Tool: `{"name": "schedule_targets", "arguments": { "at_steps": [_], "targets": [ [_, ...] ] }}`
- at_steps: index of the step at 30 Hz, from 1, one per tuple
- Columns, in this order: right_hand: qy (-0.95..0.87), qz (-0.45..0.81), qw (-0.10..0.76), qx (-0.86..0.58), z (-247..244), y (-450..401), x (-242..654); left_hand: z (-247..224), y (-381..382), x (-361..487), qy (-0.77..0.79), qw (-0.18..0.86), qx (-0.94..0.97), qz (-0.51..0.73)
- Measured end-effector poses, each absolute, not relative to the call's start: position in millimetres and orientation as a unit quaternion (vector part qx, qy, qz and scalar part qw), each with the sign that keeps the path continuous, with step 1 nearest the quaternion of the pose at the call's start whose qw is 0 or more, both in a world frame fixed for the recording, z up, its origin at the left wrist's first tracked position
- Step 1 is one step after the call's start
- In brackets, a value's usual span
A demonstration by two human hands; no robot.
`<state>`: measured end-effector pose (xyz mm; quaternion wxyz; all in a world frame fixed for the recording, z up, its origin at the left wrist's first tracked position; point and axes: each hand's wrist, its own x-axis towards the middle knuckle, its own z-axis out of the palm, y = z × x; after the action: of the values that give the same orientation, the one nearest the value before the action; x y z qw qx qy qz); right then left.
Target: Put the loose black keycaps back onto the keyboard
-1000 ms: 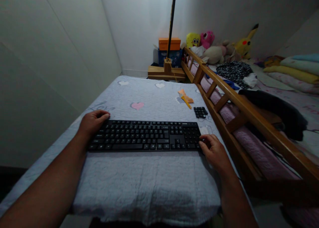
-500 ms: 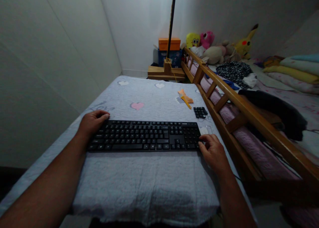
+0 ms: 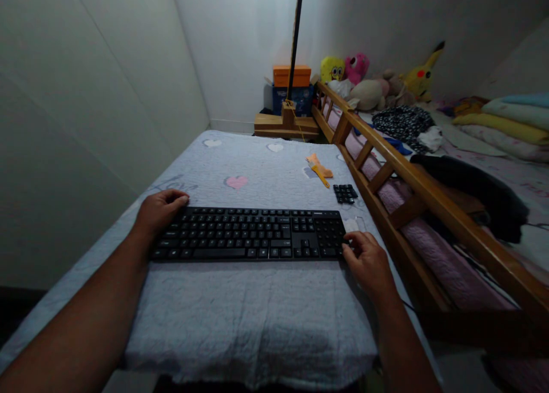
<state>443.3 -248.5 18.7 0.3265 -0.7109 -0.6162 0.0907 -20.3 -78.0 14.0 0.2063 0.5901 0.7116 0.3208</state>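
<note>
Black keyboard (image 3: 249, 234) — pale label (image 3: 318, 213), illegible

A: Top centre of frame?
B: Orange box (image 3: 295, 76) atop a blue box (image 3: 303, 99). Dark pole (image 3: 295, 38) in front, rising from a wooden base (image 3: 266, 124); yellow cord (image 3: 289, 102) round its foot.
A: Upper right?
B: Yellow square plush (image 3: 331, 70), pink plush (image 3: 357, 68) beside it. Farther right, yellow plush (image 3: 417, 82), red spot, black-tipped ear.
A: Right edge?
B: Folded bedding (image 3: 510, 125), piled. Below it, dark cloth (image 3: 480, 187). Wooden rail (image 3: 386, 146) runs diagonally, centre to lower right.
</note>
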Motion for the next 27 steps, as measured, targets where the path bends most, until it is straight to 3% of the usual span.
{"name": "schedule_targets", "arguments": {
  "at_steps": [11, 27],
  "targets": [
    [-0.612, 0.132, 0.326, -0.708, 21.7, -248.0, 441.3, 16.5, -78.1, -18.2, 0.717, 0.206, 0.59, 0.31],
    [-0.608, 0.096, 0.33, -0.715, 19.3, -247.2, 443.1, 15.5, -77.4, -20.4, 0.713, 0.2, 0.594, 0.315]
  ]
}}
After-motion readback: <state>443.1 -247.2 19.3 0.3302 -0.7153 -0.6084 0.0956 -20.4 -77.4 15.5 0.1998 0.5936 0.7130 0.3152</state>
